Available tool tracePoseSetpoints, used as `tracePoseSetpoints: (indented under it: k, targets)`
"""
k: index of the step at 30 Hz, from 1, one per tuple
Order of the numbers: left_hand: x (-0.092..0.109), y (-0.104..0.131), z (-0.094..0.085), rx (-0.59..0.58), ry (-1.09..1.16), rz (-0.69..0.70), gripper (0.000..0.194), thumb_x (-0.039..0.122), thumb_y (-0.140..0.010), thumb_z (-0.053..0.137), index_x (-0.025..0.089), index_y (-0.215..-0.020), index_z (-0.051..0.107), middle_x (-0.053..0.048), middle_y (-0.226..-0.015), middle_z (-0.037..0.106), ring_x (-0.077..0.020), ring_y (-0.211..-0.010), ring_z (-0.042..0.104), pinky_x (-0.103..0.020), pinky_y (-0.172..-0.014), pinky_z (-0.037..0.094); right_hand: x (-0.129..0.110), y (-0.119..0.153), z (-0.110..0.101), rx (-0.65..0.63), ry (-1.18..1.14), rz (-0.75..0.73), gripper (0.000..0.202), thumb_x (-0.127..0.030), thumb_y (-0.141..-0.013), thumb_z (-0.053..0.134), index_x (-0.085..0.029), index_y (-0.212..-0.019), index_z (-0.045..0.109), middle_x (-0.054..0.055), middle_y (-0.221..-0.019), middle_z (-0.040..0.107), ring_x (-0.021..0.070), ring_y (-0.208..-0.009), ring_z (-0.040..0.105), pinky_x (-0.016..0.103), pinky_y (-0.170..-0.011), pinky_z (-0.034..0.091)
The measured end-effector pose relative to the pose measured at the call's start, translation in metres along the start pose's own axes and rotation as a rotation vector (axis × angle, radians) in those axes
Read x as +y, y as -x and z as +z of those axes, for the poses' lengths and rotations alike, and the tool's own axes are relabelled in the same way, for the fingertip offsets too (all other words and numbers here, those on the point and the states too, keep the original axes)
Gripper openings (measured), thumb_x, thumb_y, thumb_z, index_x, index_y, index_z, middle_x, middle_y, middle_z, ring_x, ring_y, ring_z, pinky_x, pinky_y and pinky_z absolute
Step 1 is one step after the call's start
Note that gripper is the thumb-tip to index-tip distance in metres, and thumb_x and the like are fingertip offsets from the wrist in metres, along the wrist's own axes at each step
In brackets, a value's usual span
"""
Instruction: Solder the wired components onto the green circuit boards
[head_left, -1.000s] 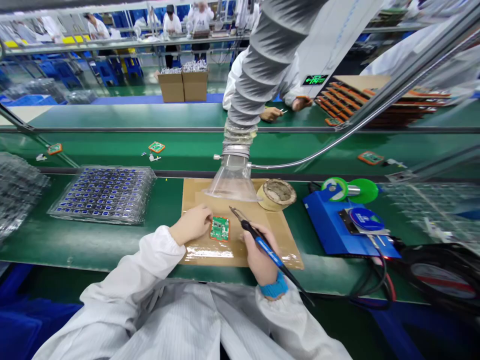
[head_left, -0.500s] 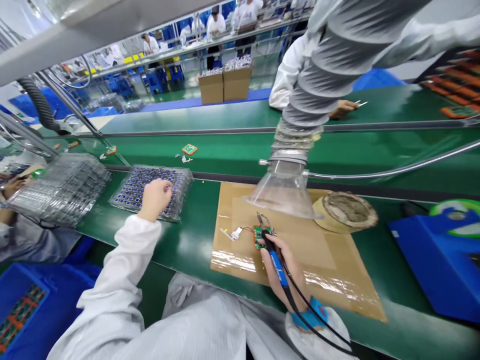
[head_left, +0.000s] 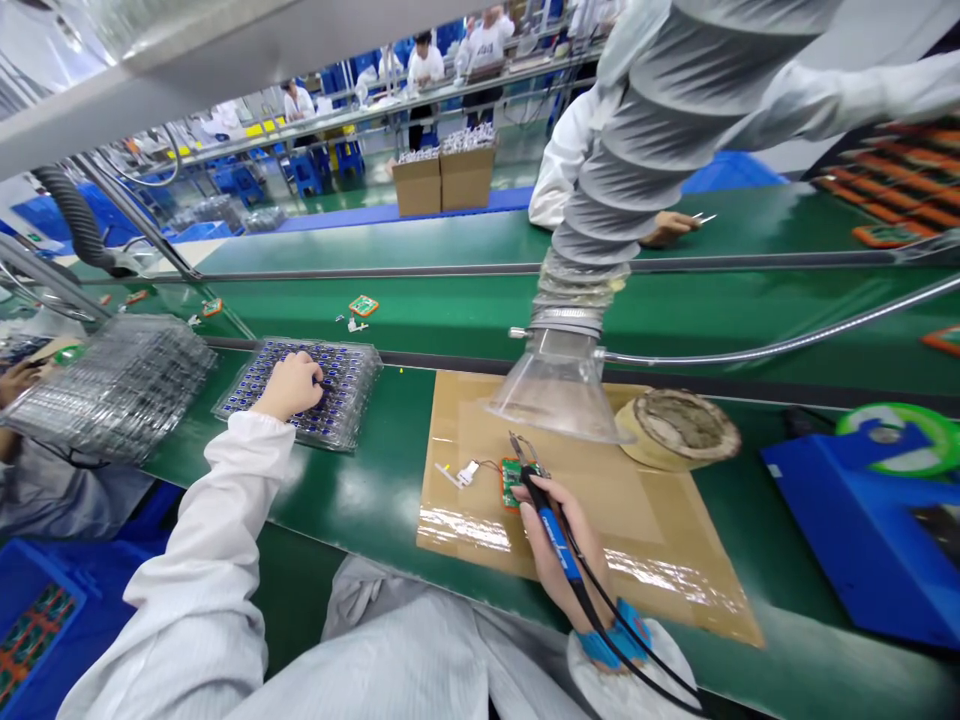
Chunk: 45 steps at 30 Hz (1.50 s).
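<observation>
My left hand (head_left: pixel 291 386) is over a clear plastic tray (head_left: pixel 350 425) filled with rows of small dark-blue parts. Its fingers are bent together at the parts, and whatever is between them is hidden. In my right hand (head_left: pixel 566 545) is a blue-and-black soldering iron (head_left: pixel 553 535), its metal tip pointing away from me. Just under the iron and fingers lies a green circuit board (head_left: pixel 511 478) with an orange edge. Thin wires run from the board to a small white connector (head_left: pixel 468 473) on the tan sheet (head_left: pixel 480 540).
A clear fume hood (head_left: pixel 555 385) hangs over the sheet from a grey hose. Beside it stands a round, crusted pot (head_left: pixel 679 430). A blue solder-reel machine (head_left: pixel 840 520) is at the right, stacked clear trays (head_left: pixel 112 380) at the left. A co-worker's hand (head_left: pixel 670 228) is across the bench.
My left hand has moved left and slightly down over the tray, its fingers now lower among the parts. My right hand still holds the soldering iron by the board. The view has shifted slightly.
</observation>
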<state>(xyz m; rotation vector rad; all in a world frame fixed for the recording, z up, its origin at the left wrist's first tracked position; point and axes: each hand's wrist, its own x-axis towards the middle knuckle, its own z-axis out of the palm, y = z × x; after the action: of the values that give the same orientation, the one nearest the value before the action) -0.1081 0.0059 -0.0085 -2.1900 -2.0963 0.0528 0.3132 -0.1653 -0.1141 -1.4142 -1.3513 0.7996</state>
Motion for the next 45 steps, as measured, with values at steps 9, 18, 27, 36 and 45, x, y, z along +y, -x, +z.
tracePoseSetpoints:
  k: [9, 18, 27, 36, 45]
  targets:
    - [0.003, 0.009, -0.010, 0.087, 0.164, 0.080, 0.018, 0.025, -0.089, 0.050, 0.019, -0.089, 0.066, -0.009, -0.088, 0.070, -0.0269, -0.088, 0.063, -0.038, -0.083, 0.047, -0.005, -0.001, 0.001, -0.035, -0.012, 0.053, 0.041, -0.046, -0.094, 0.064, -0.026, -0.129, 0.059, 0.009, -0.117, 0.076, 0.0291, -0.108, 0.074, 0.046, -0.095, 0.058]
    - [0.157, 0.051, 0.002, 0.104, 1.509, 0.034, 0.022, 0.036, -0.077, 0.077, 0.018, -0.074, 0.065, 0.000, -0.069, 0.064, -0.0127, -0.063, 0.059, -0.026, -0.063, 0.049, -0.001, -0.004, 0.004, 0.028, -0.009, -0.019, 0.033, -0.036, -0.095, 0.064, -0.027, -0.126, 0.060, 0.007, -0.111, 0.077, 0.0248, -0.100, 0.076, 0.042, -0.089, 0.060]
    - [0.250, 0.082, 0.017, -0.694, 1.758, 0.018, 0.036, 0.044, -0.069, 0.088, 0.012, -0.077, 0.074, -0.008, -0.074, 0.074, -0.0132, -0.063, 0.065, -0.024, -0.059, 0.052, -0.005, -0.006, 0.003, 0.105, -0.168, -0.021, 0.031, -0.030, -0.093, 0.067, -0.026, -0.123, 0.061, 0.007, -0.106, 0.077, 0.0222, -0.096, 0.076, 0.040, -0.088, 0.061]
    - [0.252, 0.094, 0.011, -0.802, 1.464, 0.189, 0.033, 0.045, -0.080, 0.076, 0.013, -0.075, 0.076, -0.006, -0.070, 0.073, -0.0109, -0.059, 0.062, -0.023, -0.061, 0.054, -0.024, -0.010, 0.011, 0.173, -0.465, 0.069, 0.036, -0.027, -0.081, 0.080, -0.026, -0.112, 0.062, 0.002, -0.094, 0.076, 0.0177, -0.082, 0.074, 0.036, -0.081, 0.063]
    - [0.255, 0.098, 0.013, -0.646, 1.408, 0.179, 0.024, 0.038, -0.082, 0.072, 0.015, -0.084, 0.078, -0.006, -0.078, 0.077, -0.0151, -0.069, 0.069, -0.025, -0.068, 0.056, -0.027, -0.012, 0.008, 0.146, -0.499, 0.153, 0.031, -0.026, -0.079, 0.080, -0.025, -0.105, 0.063, -0.001, -0.085, 0.074, 0.0155, -0.077, 0.072, 0.030, -0.075, 0.060]
